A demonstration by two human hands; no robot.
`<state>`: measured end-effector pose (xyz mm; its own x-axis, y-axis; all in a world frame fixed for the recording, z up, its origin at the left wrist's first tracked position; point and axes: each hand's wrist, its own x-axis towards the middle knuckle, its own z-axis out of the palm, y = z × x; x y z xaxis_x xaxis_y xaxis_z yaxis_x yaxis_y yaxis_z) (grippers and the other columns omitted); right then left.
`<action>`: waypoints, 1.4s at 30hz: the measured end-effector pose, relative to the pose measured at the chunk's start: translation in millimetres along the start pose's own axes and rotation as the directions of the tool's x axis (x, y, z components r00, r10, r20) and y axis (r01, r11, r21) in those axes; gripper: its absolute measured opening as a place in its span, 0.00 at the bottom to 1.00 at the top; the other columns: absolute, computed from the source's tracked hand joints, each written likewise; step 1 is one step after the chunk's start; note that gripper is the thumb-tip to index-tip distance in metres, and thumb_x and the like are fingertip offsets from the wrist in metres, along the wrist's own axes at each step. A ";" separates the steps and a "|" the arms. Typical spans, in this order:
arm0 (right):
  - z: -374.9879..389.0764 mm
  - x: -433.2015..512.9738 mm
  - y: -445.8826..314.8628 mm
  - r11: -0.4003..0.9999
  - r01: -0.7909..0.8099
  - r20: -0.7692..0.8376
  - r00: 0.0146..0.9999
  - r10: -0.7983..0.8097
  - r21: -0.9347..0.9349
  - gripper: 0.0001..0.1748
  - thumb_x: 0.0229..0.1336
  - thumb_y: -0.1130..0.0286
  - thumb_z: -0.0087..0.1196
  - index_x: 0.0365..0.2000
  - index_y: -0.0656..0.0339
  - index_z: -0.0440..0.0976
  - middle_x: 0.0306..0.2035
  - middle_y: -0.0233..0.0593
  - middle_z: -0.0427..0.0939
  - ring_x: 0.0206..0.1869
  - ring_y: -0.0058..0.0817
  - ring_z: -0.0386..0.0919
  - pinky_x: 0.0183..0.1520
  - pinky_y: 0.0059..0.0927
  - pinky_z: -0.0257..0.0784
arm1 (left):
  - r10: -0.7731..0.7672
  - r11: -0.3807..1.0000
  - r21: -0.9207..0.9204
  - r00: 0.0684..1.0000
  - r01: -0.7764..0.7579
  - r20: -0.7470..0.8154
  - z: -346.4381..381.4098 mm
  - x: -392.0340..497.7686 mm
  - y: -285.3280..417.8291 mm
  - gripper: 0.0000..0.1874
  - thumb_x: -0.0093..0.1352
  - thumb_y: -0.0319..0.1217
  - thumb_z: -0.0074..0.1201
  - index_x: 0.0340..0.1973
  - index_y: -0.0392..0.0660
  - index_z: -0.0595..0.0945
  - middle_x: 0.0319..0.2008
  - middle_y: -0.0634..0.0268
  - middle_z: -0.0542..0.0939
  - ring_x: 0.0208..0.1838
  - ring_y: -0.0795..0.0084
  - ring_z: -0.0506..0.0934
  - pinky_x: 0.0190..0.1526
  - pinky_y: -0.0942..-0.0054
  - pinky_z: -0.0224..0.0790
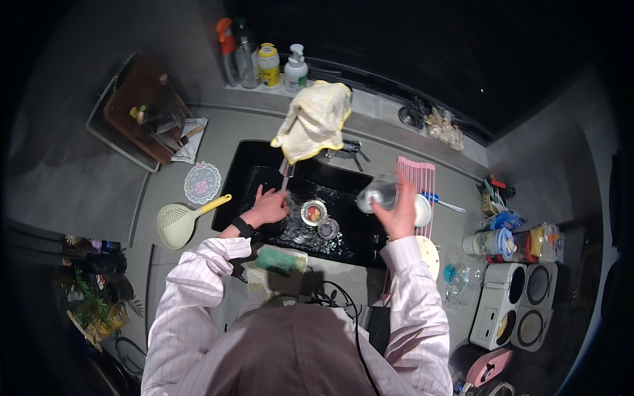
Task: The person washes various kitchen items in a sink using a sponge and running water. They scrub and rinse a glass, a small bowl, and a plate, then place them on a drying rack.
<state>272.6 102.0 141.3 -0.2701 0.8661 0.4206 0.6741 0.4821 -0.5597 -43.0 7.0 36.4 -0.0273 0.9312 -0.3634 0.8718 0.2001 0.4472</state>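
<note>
My right hand [400, 210] grips a clear glass vessel [380, 190] above the right side of the black sink [356, 250]. Fingers apart and nothing visible in them, my left hand [271, 205] is over the left half of the basin, beside a stream of water [285, 179]. That stream falls from under a cream cloth with yellow edging [317, 119], which is draped over the tap area. Food scraps lie in the metal drain strainer [313, 213] at the basin's middle. A small clear glass [328, 228] sits next to the strainer.
Right of the sink, a pink roll-up rack [413, 166] bears a white bowl [422, 210] and a plate [428, 255]. On the left counter lies a yellow-handled strainer ladle [178, 225]. A green sponge [275, 260] rests at the front edge. Bottles [269, 67] line the back ledge.
</note>
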 end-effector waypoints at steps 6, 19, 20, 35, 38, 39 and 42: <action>123.8 -26.4 -46.3 0.939 -0.244 0.253 0.950 0.182 0.241 0.50 0.35 0.59 0.72 0.61 0.50 0.61 0.45 0.40 0.70 0.42 0.32 0.73 0.46 0.35 0.73 | -0.060 0.997 -0.040 0.997 0.058 -0.040 -12.6 -14.7 -12.2 0.28 0.62 0.32 0.46 0.61 0.50 0.71 0.48 0.58 0.80 0.67 0.44 0.63 0.69 0.35 0.32; 229.2 -38.4 -55.3 0.686 -0.563 0.418 0.820 0.391 0.461 0.47 0.40 0.60 0.71 0.60 0.60 0.59 0.38 0.38 0.76 0.33 0.24 0.77 0.40 0.28 0.75 | -0.142 0.987 -0.091 0.981 0.131 -0.130 -33.8 -42.9 -54.4 0.31 0.60 0.28 0.47 0.62 0.52 0.69 0.51 0.65 0.79 0.69 0.46 0.60 0.69 0.36 0.34; 229.1 -38.8 -57.3 0.700 -0.545 0.404 0.832 0.381 0.461 0.46 0.41 0.61 0.71 0.60 0.60 0.59 0.37 0.36 0.76 0.31 0.22 0.77 0.39 0.27 0.74 | -0.135 0.988 -0.092 0.982 0.124 -0.128 -34.6 -43.1 -55.9 0.31 0.60 0.28 0.48 0.61 0.52 0.69 0.51 0.65 0.79 0.69 0.46 0.60 0.69 0.36 0.34; 215.5 -40.3 -95.7 0.934 -0.295 0.349 0.913 0.213 0.201 0.51 0.37 0.57 0.74 0.59 0.64 0.59 0.46 0.46 0.71 0.47 0.36 0.75 0.50 0.37 0.72 | -0.013 0.998 -0.059 1.000 0.012 -0.020 -31.4 -29.3 -76.4 0.29 0.62 0.34 0.53 0.61 0.54 0.70 0.53 0.64 0.78 0.71 0.45 0.57 0.71 0.40 0.31; 212.3 -39.5 -97.3 0.937 -0.299 0.340 0.913 0.226 0.181 0.50 0.37 0.57 0.74 0.58 0.64 0.60 0.46 0.46 0.72 0.47 0.36 0.75 0.50 0.37 0.72 | 0.023 0.996 -0.081 1.000 -0.023 -0.008 -31.6 -27.9 -76.8 0.30 0.62 0.35 0.53 0.62 0.53 0.69 0.53 0.65 0.78 0.71 0.45 0.57 0.71 0.40 0.31; 210.6 -39.3 -97.0 0.938 -0.301 0.337 0.913 0.231 0.172 0.49 0.37 0.56 0.73 0.58 0.64 0.60 0.46 0.45 0.72 0.47 0.36 0.75 0.50 0.37 0.72 | 0.031 0.996 -0.085 0.999 -0.030 0.009 -31.6 -27.5 -75.9 0.30 0.62 0.35 0.53 0.62 0.53 0.69 0.53 0.65 0.78 0.71 0.45 0.57 0.71 0.40 0.32; 205.7 -37.6 -95.1 0.938 -0.290 0.307 0.925 0.224 0.188 0.47 0.36 0.55 0.73 0.54 0.64 0.63 0.45 0.45 0.72 0.46 0.36 0.75 0.48 0.37 0.72 | 0.074 0.991 -0.113 0.997 -0.074 -0.003 -31.6 -24.0 -69.5 0.35 0.60 0.40 0.58 0.63 0.52 0.67 0.55 0.65 0.77 0.71 0.47 0.58 0.71 0.42 0.33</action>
<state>77.3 50.8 31.8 -0.3097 0.9498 0.0440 0.5816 0.2259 -0.7815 -118.3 -19.7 39.9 0.0359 0.9445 -0.3267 0.8108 0.1636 0.5620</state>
